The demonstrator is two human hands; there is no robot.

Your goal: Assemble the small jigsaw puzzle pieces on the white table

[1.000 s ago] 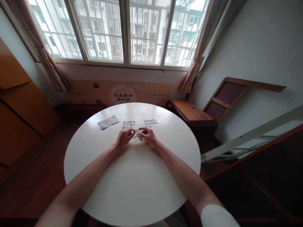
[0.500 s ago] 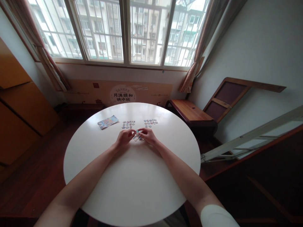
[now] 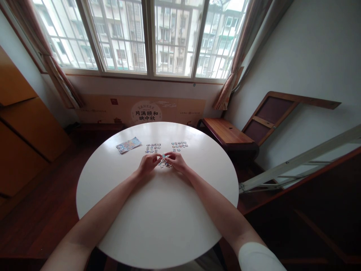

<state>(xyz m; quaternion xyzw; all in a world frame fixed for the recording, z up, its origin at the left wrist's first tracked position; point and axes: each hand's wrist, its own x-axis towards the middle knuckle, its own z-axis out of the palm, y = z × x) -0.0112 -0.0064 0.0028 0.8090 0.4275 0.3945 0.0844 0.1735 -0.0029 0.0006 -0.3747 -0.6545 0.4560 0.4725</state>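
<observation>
Between the fingertips of my left hand [image 3: 149,162] and my right hand [image 3: 175,159] is a small light-blue jigsaw puzzle piece [image 3: 164,156]. Both hands are closed in a pinch on it, just above a loose pile of jigsaw pieces [image 3: 164,164]. Beyond my left hand, several pieces [image 3: 153,148] lie in rows on the white table. A second group of pieces [image 3: 179,145] is set out in rows beyond my right hand. To the far left lies a colourful picture sheet [image 3: 128,145].
The round white table [image 3: 158,226] stands under my arms. A wooden bench [image 3: 227,131] is at its far right, and a folded ladder-like frame [image 3: 282,177] leans on the right. A printed cardboard panel [image 3: 107,107] stands behind, beneath the barred window [image 3: 121,41].
Almost nothing differs. Both hands stay at the same place with the puzzle piece between them; the view has shifted very slightly.
</observation>
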